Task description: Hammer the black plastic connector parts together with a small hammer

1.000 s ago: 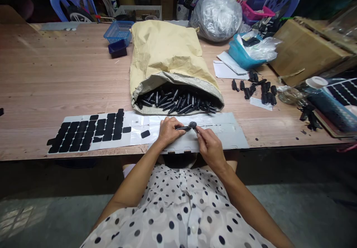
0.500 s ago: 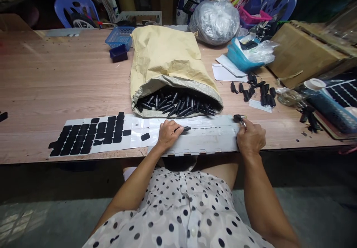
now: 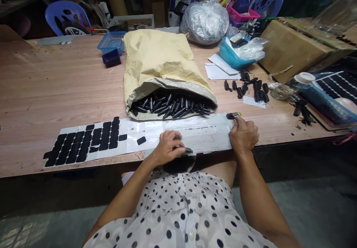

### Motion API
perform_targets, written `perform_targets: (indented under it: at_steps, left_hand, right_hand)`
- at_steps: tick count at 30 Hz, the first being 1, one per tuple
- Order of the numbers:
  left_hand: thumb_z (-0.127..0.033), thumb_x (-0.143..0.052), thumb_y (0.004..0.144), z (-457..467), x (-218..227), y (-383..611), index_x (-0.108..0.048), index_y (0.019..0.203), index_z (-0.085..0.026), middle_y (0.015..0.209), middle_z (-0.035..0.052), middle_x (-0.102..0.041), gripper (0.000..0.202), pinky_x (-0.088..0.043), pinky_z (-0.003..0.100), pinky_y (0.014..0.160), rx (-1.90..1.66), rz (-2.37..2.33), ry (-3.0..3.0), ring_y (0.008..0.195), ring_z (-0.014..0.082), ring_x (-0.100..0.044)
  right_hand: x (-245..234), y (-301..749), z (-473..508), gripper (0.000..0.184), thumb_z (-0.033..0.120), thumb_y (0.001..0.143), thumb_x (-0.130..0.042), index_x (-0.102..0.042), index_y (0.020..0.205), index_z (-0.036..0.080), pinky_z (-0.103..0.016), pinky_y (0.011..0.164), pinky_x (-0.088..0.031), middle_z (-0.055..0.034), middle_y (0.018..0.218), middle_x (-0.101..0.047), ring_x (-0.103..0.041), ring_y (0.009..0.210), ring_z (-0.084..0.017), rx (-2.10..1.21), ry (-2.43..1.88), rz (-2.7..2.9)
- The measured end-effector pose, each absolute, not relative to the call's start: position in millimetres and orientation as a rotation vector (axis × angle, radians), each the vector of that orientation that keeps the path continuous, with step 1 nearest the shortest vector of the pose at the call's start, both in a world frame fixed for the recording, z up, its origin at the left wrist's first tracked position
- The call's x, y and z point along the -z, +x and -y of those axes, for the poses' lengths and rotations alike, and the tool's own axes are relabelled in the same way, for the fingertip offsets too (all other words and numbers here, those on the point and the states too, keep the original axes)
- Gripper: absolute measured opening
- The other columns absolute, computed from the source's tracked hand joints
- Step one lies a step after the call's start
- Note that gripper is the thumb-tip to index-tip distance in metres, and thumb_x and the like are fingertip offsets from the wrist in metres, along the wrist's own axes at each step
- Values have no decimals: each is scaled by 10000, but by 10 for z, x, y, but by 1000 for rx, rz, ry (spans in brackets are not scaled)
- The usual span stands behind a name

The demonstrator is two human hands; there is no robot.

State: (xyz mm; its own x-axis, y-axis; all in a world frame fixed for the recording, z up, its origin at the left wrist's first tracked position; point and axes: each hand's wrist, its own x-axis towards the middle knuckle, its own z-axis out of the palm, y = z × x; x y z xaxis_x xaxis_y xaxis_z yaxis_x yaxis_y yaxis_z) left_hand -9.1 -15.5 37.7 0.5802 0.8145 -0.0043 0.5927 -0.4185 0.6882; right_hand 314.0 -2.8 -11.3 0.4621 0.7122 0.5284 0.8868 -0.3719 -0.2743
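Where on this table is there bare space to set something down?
The widest bare wood lies left of the paper sack, between the blue basket and the sheet of black pads. A narrower strip runs between the sack and the loose black parts. The right end, by the cardboard box, is crowded.
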Motion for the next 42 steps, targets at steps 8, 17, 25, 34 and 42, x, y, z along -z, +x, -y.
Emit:
perform_targets:
  at_steps: [8,17,25,34,42]
  left_hand:
    - [-281,-857,777,583,-287,-167,-814,973,-270,1570,87,-521,200,-363,598,1169,-322,-936,2423,1421,396,-427]
    - [-302,-603,947,-528,-457,-217,-761,1060,-252,983,58,-752,201,-530,398,890,-778,-1764,2020,983,255,-645]
    - [-315,-739,867,-1292,-612,116,-715,969,-236,1021,100,-712,131,-502,395,921,-616,-2029,1984,1117,320,-638]
    - [-278,-745,844,-906,-536,-130,-706,854,-245,963,38,-711,51,-501,361,888,-676,-1799,2093,967,244,-649]
    - [-255,-784,814,-190,-305,-13,-729,870,-237,907,15,-733,81,-470,385,905,-511,-1426,2144,937,236,-597]
  right_hand:
    - [88,3118,43,343,214,898,-501,-772,1105,174,-351,643,-245,-139,900,-603,-482,802,-257,422,-2231,1339]
    - [123,3110,18,331,198,881,-512,-762,1094,161,-355,644,-237,-135,880,-594,-461,777,-242,395,-2187,1346]
    - [123,3085,-17,312,179,887,-516,-763,1074,145,-348,642,-217,-128,868,-586,-437,749,-220,395,-2183,1352]
    - [115,3085,-9,329,183,891,-511,-762,1101,151,-349,643,-232,-140,899,-595,-455,787,-240,386,-2201,1350]
    - [43,3075,3,348,197,911,-512,-743,1168,158,-352,682,-288,-142,959,-584,-476,834,-252,272,-2283,1326]
